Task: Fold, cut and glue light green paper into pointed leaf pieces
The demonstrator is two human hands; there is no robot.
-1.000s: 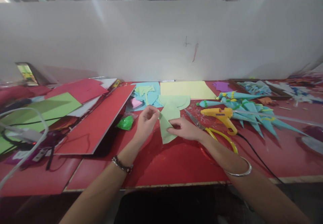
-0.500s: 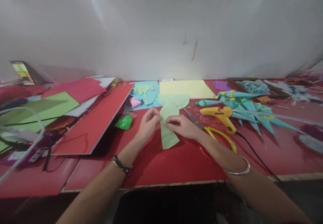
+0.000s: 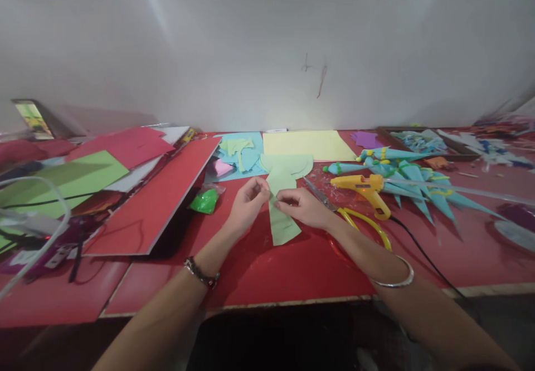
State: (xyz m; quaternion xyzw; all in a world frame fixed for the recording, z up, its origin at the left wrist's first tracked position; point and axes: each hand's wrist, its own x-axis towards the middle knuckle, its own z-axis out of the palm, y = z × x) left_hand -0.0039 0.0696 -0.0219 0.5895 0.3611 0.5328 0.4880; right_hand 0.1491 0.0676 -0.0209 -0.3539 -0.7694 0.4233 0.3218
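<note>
A strip of pale green paper (image 3: 285, 225) hangs between my hands over the red table (image 3: 267, 282). My left hand (image 3: 251, 203) pinches its left edge between thumb and fingers. On the other edge, my right hand (image 3: 304, 206) grips the same strip with curled fingertips. Behind the strip lie rounded pale green paper pieces (image 3: 298, 163), partly overlapped by it. Scissors (image 3: 350, 218) with yellow handles lie beneath my right wrist. A yellow glue gun (image 3: 363, 187) with a clear glue stick rests just right of them.
Blue paper cones (image 3: 418, 184) with green and yellow trim are heaped at right. A yellow sheet (image 3: 309, 145) lies along the wall. Left are a red board (image 3: 167, 204), a bright green packet (image 3: 204, 201), coloured sheets and a purple power strip (image 3: 62, 248) with cables.
The lower end of the green strip has swung slightly right. Both hands keep their pinch, with the left one shifted marginally right. The camera view has moved a little.
</note>
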